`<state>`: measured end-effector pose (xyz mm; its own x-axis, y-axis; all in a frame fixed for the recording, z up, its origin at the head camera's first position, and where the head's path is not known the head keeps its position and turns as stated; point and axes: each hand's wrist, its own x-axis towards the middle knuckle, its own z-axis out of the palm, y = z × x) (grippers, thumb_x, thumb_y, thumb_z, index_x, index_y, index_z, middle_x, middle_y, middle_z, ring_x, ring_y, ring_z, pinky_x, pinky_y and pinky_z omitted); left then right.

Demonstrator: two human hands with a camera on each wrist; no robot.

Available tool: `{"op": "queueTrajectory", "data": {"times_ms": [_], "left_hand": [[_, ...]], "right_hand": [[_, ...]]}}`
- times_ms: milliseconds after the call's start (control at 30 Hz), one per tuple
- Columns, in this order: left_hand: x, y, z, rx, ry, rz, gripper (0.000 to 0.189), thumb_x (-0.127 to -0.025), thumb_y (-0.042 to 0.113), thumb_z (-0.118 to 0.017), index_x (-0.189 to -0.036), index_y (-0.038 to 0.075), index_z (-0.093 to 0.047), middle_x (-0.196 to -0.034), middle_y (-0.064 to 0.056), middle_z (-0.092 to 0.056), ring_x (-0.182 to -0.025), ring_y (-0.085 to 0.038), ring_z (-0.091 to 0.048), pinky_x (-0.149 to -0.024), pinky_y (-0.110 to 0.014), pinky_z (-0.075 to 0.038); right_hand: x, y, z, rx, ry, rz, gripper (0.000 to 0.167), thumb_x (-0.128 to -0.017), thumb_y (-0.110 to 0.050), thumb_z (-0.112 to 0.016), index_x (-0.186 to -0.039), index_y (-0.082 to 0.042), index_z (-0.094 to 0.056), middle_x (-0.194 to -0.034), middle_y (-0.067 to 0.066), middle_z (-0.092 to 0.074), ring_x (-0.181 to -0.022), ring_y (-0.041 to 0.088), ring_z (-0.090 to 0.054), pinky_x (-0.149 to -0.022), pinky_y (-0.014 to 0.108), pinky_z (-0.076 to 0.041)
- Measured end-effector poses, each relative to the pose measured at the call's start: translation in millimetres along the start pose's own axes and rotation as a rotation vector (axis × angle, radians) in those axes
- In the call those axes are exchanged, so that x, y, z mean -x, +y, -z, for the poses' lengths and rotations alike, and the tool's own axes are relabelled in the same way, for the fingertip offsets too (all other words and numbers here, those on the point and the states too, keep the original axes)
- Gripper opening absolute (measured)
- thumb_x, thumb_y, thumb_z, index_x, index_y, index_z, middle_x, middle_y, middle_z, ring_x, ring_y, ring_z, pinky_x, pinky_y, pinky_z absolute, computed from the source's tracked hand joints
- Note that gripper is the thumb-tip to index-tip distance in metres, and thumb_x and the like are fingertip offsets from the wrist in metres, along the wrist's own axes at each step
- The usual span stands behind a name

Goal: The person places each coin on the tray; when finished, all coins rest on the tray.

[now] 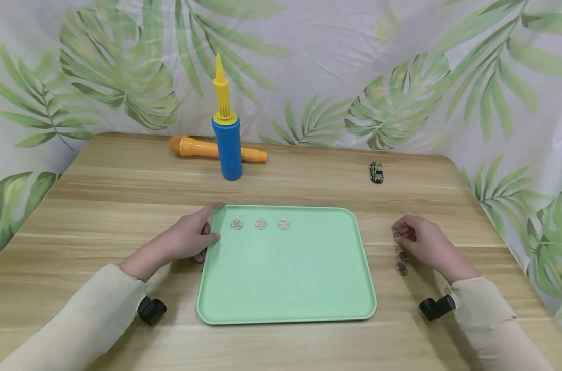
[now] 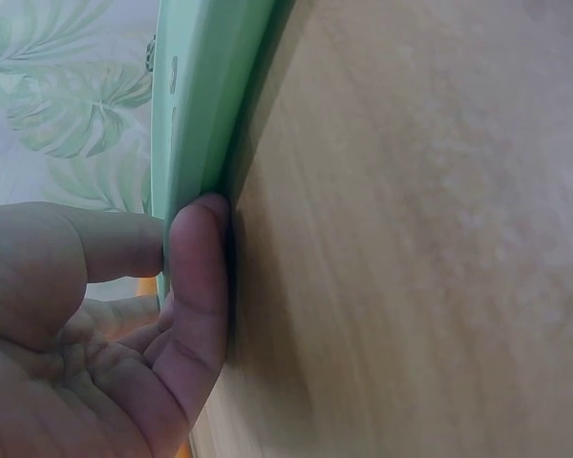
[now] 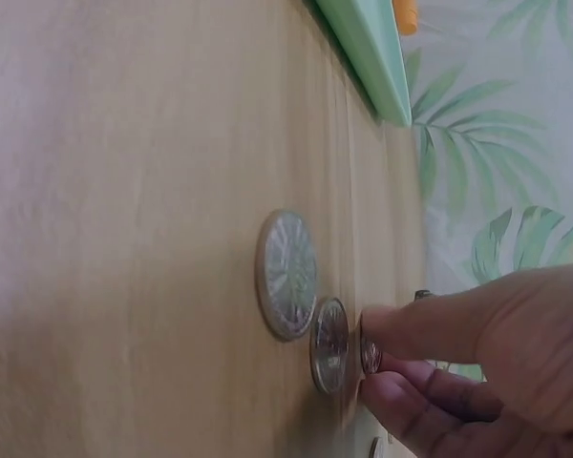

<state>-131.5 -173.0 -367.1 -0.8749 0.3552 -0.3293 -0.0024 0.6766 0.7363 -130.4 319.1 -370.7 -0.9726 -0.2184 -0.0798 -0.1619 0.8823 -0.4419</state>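
My left hand (image 1: 188, 234) grips the left rim of a light green tray (image 1: 285, 273). In the left wrist view the thumb lies over the rim and a finger (image 2: 199, 277) is curled against its outer side. Three silver coins (image 1: 261, 224) lie in a row near the tray's far left corner. Right of the tray, my right hand (image 1: 422, 239) pinches a coin (image 3: 371, 355) between thumb and fingers, close over the table. Two more coins, one (image 3: 288, 275) nearer and another (image 3: 330, 345) beside the fingertips, lie on the wood. Part of a further coin (image 3: 377, 448) shows below the fingers.
Behind the tray a blue and yellow hand pump (image 1: 228, 144) stands upright, in front of an orange toy microphone (image 1: 197, 148) lying down. A small toy car (image 1: 376, 172) sits at the back right of the wooden table (image 1: 309, 180). Leaf-patterned cloth hangs behind.
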Motion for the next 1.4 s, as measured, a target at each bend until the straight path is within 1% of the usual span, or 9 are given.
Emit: {"op": "queueTrajectory", "data": {"times_ms": [100, 167, 400, 600, 800, 967, 1067, 1233, 1400], "left_hand": [[-0.2, -0.5, 0.0, -0.001, 0.002, 0.001, 0.073, -0.104, 0.005, -0.058, -0.166, 0.007, -0.019, -0.074, -0.010, -0.058, -0.058, -0.018, -0.063, -0.057, -0.032, -0.057], [-0.2, -0.9, -0.1, -0.002, 0.003, 0.002, 0.073, -0.104, 0.005, -0.058, -0.166, 0.007, -0.018, -0.074, -0.010, -0.058, -0.058, -0.018, -0.063, -0.057, -0.032, -0.057], [0.6, -0.9, -0.7, 0.001, 0.005, 0.002, 0.073, -0.104, 0.005, -0.058, -0.166, 0.006, -0.019, -0.075, -0.011, -0.058, -0.058, -0.018, -0.062, -0.057, -0.032, -0.057], [2.1, 0.6, -1.2, 0.013, 0.000, 0.007, 0.073, -0.104, 0.005, -0.057, -0.166, 0.007, -0.019, -0.075, -0.010, -0.056, -0.058, -0.019, -0.061, -0.057, -0.032, -0.057], [2.7, 1.8, -0.6, 0.012, 0.006, 0.013, 0.073, -0.104, 0.005, -0.058, -0.166, 0.008, -0.019, -0.075, -0.009, -0.055, -0.058, -0.019, -0.061, -0.058, -0.033, -0.057], [2.3, 1.8, -0.4, 0.008, 0.005, 0.014, 0.073, -0.104, 0.006, -0.058, -0.166, 0.008, -0.019, -0.075, -0.009, -0.056, -0.058, -0.019, -0.061, -0.058, -0.033, -0.057], [2.5, 1.2, -0.4, 0.006, 0.006, 0.013, 0.073, -0.104, 0.006, -0.058, -0.166, 0.008, -0.019, -0.075, -0.009, -0.056, -0.058, -0.019, -0.061, -0.057, -0.033, -0.056], [3.0, 0.7, -0.6, 0.012, 0.004, 0.014, 0.073, -0.104, 0.005, -0.057, -0.166, 0.008, -0.019, -0.076, -0.010, -0.056, -0.058, -0.019, -0.061, -0.057, -0.032, -0.056], [1.6, 1.0, -0.3, 0.015, -0.001, 0.011, 0.072, -0.104, 0.006, -0.057, -0.166, 0.008, -0.019, -0.076, -0.010, -0.056, -0.058, -0.019, -0.061, -0.057, -0.032, -0.056]], "right_hand": [[-1.2, 2, 0, -0.019, -0.022, -0.014, 0.020, -0.096, -0.002, -0.070, -0.113, 0.007, -0.066, -0.097, 0.017, -0.072, -0.089, 0.024, -0.067, -0.077, 0.030, -0.056], [-1.8, 2, 0, -0.030, -0.030, -0.017, 0.020, -0.096, -0.003, -0.070, -0.113, 0.006, -0.066, -0.097, 0.016, -0.072, -0.088, 0.022, -0.067, -0.076, 0.026, -0.054], [-0.4, 2, 0, -0.004, 0.003, -0.008, 0.019, -0.093, -0.004, -0.074, -0.110, 0.004, -0.070, -0.092, 0.014, -0.069, -0.086, 0.022, -0.064, -0.075, 0.032, -0.053], [-0.4, -4, -2, -0.045, 0.057, 0.008, 0.015, -0.093, -0.004, -0.075, -0.106, 0.002, -0.070, -0.090, 0.012, -0.072, -0.082, 0.016, -0.063, -0.070, 0.021, -0.052], [-8.0, -20, -4, -0.111, 0.084, 0.036, 0.016, -0.095, -0.009, -0.075, -0.107, 0.001, -0.069, -0.095, 0.013, -0.073, -0.085, 0.016, -0.065, -0.072, 0.018, -0.054], [-18.5, -37, -12, -0.153, 0.097, 0.099, 0.015, -0.095, -0.006, -0.075, -0.107, 0.000, -0.070, -0.097, 0.013, -0.073, -0.088, 0.017, -0.066, -0.076, 0.017, -0.056], [-27.4, -49, -18, -0.201, 0.072, 0.133, 0.014, -0.097, -0.006, -0.073, -0.109, 0.000, -0.071, -0.099, 0.013, -0.074, -0.089, 0.017, -0.066, -0.077, 0.017, -0.056], [-41.3, -72, -29, -0.308, -0.016, 0.185, 0.017, -0.097, -0.005, -0.072, -0.112, 0.003, -0.072, -0.099, 0.016, -0.075, -0.086, 0.016, -0.067, -0.074, 0.020, -0.058], [-50.8, -92, -41, -0.346, -0.067, 0.192, 0.016, -0.095, -0.005, -0.074, -0.109, 0.002, -0.072, -0.096, 0.014, -0.074, -0.085, 0.015, -0.066, -0.073, 0.020, -0.056]]}}
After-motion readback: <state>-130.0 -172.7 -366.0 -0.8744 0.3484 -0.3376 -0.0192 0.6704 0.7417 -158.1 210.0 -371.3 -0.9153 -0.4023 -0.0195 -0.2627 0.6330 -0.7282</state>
